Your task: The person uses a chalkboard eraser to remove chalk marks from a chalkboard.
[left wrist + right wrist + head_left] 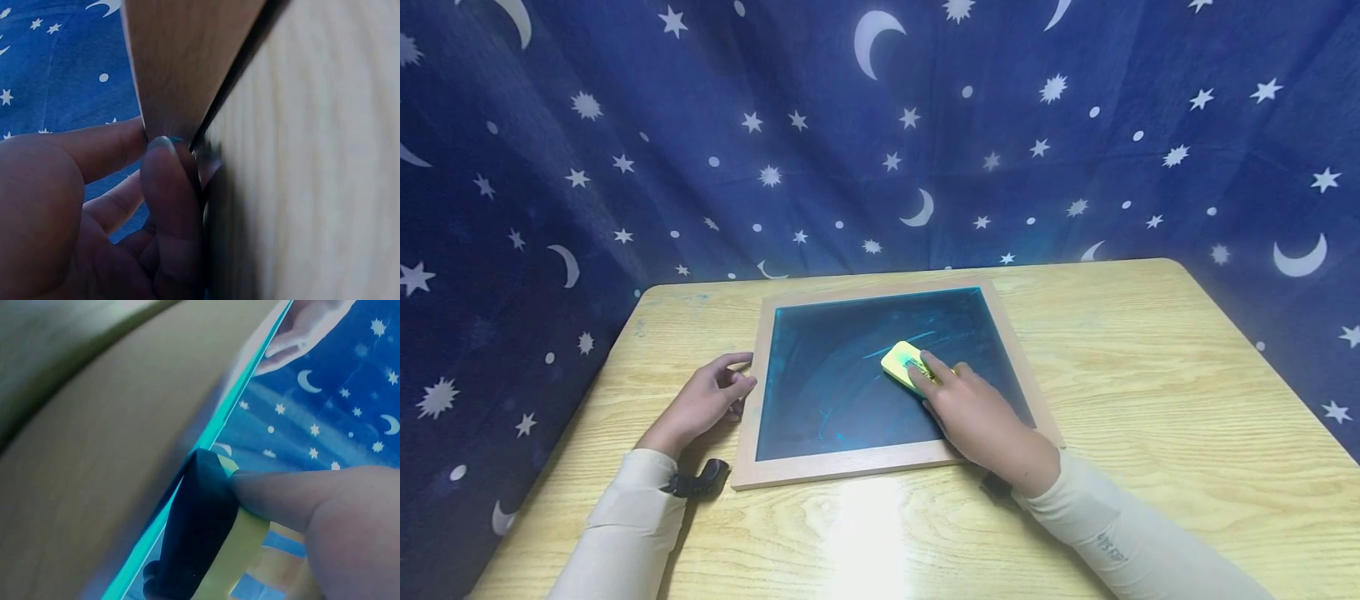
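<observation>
A small chalkboard (820,375) in a light wooden frame (850,464) lies on the table, with blue-green chalk marks and smears over its dark surface. My right hand (981,408) grips a yellow chalkboard eraser (898,357), pressed to the board right of its middle. In the right wrist view the eraser's dark pad (200,519) rests along the board, and the thumb (281,494) pushes on its yellow side. At the frame's left edge, my left hand (703,400) touches the wood with thumb and index fingertips. In the left wrist view its other fingers (119,206) are bent, partly hidden.
The wooden table (1157,375) extends around the board, with blue chalk dust (688,300) near its far left corner. A blue curtain (820,167) with moons and stars hangs behind and at the sides. A black wrist device (703,481) sits at the left cuff.
</observation>
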### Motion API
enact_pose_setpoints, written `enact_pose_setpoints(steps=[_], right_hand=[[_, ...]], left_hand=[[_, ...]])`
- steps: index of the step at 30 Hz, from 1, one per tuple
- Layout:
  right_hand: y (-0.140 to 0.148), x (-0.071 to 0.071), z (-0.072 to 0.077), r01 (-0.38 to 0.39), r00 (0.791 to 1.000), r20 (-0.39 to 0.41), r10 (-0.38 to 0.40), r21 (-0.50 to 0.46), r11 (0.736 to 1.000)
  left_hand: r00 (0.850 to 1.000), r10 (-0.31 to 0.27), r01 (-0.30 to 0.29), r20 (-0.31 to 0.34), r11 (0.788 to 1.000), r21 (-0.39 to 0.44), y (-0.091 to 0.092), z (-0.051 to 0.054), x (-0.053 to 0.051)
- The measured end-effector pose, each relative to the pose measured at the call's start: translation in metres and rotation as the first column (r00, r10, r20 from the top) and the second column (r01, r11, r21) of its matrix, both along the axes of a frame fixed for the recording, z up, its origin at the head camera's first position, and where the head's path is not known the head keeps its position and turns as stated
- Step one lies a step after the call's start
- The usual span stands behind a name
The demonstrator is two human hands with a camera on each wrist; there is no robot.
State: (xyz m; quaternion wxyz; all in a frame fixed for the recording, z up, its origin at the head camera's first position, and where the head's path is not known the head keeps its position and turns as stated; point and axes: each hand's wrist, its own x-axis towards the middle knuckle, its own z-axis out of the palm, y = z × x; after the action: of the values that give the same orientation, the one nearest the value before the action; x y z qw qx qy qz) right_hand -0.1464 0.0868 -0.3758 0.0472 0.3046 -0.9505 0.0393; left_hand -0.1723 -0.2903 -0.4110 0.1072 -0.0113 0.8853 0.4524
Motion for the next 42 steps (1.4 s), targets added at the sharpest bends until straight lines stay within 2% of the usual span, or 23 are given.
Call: enact_pose_setpoints(steps=[12, 19, 26, 34, 42], right_hand=[[-0.010, 0.016, 0.001, -0.157, 0.987, 0.030, 0.159, -0.074, 0.985], [-0.008, 0.016, 0.002, -0.181, 0.981, 0.047, 0.186, -0.098, 0.979], [-0.004, 0.009, 0.005, -0.170, 0.979, 0.095, 0.181, -0.114, 0.979], [0.008, -0.004, 0.006, -0.138, 0.987, 0.067, 0.144, -0.079, 0.987], [0.023, -0.023, 0.010, -0.106, 0.991, 0.076, 0.110, -0.063, 0.992]], left_hand=[[1.000, 0.006, -0.006, -0.010, 1.000, -0.020, 0.000, 0.001, 0.000], [1.000, -0.001, 0.001, -0.009, 1.000, -0.003, 0.001, 0.002, 0.001], [1.000, 0.008, -0.008, -0.002, 1.000, 0.003, 0.000, -0.002, 0.002], [1.000, 0.003, -0.003, -0.007, 1.000, -0.020, -0.001, -0.003, 0.000], [1.000, -0.001, 0.001, -0.015, 1.000, -0.014, 0.000, -0.001, -0.001]])
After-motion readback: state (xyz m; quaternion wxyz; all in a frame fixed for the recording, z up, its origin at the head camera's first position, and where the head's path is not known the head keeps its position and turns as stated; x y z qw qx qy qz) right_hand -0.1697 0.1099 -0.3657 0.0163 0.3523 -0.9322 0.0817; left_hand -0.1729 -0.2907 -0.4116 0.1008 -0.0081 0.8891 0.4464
